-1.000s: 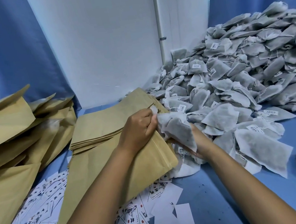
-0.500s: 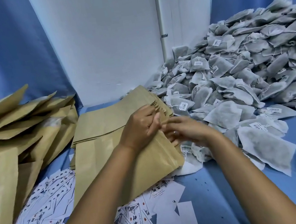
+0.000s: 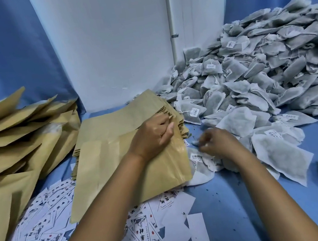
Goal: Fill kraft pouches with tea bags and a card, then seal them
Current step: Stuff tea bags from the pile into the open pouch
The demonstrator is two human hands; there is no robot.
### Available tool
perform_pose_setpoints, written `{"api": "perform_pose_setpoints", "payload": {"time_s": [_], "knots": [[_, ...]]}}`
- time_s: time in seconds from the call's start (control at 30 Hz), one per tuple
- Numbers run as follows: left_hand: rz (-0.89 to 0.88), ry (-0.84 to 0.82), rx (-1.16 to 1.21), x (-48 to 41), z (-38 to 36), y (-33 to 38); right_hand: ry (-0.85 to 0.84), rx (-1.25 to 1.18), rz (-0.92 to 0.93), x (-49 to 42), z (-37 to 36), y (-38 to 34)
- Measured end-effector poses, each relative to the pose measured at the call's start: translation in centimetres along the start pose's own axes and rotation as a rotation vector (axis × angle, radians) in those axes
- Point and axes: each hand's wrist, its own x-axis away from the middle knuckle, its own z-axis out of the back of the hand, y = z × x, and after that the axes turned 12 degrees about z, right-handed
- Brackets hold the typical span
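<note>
Taking the pouch [image 3: 132,165] under our left hand [image 3: 152,136] as the marker, the printed cards [image 3: 47,236] lie scattered nearest us on the blue table [image 3: 238,201], partly tucked beneath its near edge. The pouch itself lies flat on top of the stack of empty pouches [image 3: 124,115]; our left hand grips its open right edge, fingers curled over the mouth. Just right of that mouth, our right hand [image 3: 218,142] hangs apart from the left, fingers curled; it is blurred, and we cannot tell whether it pinches a tea bag. Beyond and to the right of the pouch rises the big heap of tea bags [image 3: 261,76]. Left of it, more pouches [image 3: 12,138] lie piled up.

We judge the step to be loading tea bags. To do it well, we should keep the mouth held wide, take bags from the heap's near edge, and slide them in flat so the pouch can close cleanly.
</note>
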Motion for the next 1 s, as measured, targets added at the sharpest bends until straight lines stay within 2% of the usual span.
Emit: {"api": "perform_pose_setpoints", "payload": {"time_s": [0.03,0.1,0.13,0.23,0.3,0.33,0.37,0.43,0.53,0.6,0.67,0.73,0.8,0.83,0.93,1.0], "knots": [[0.016,0.003,0.006,-0.1,0.2,-0.2,-0.118,0.212,-0.021,0.2,-0.2,0.8],[0.035,0.016,0.017,-0.2,0.3,-0.4,-0.259,0.341,-0.06,0.3,-0.7,1.4],[0.042,0.021,0.019,-0.2,0.3,-0.4,-0.226,0.308,-0.043,0.3,-1.2,1.2],[0.043,0.028,0.011,-0.1,0.3,-0.4,0.096,0.051,0.061,0.1,-1.2,0.4],[0.038,0.021,0.002,0.1,0.3,-0.3,0.289,-0.078,0.233,0.3,-0.4,-0.2],[0.037,0.018,0.004,0.1,0.2,-0.3,0.303,-0.096,0.364,0.5,-0.1,-0.7],[0.034,0.018,0.004,0.1,0.2,-0.3,0.263,-0.118,0.462,0.6,-0.3,-1.1],[0.03,0.018,-0.002,0.1,0.1,-0.4,0.006,-0.104,0.519,0.9,-1.8,-1.4],[-0.022,-0.027,-0.086,0.6,-0.2,-0.7,-0.346,0.104,0.364,1.2,-3.9,-0.6],[-0.039,-0.048,-0.103,1.4,-0.3,-1.0,-0.416,0.097,0.329,1.2,-4.1,0.1],[0.013,-0.01,-0.067,1.8,-0.3,-1.1,-0.401,0.032,0.28,1.2,-3.8,0.8],[0.063,0.031,-0.041,1.7,-0.1,-1.2,-0.335,0.023,0.248,1.3,-3.6,1.1],[0.078,0.049,-0.037,1.5,0.1,-1.3,-0.225,0.036,0.302,1.1,-3.5,1.2],[0.084,0.059,-0.035,1.4,0.2,-1.3,-0.14,-0.036,0.319,1.0,-3.1,1.3],[0.089,0.077,-0.034,1.2,0.4,-1.3,0.231,-0.508,0.238,1.1,-0.6,1.6],[0.069,0.072,-0.045,1.3,0.1,-1.3,0.471,-0.81,0.266,1.2,1.4,1.5]]}}
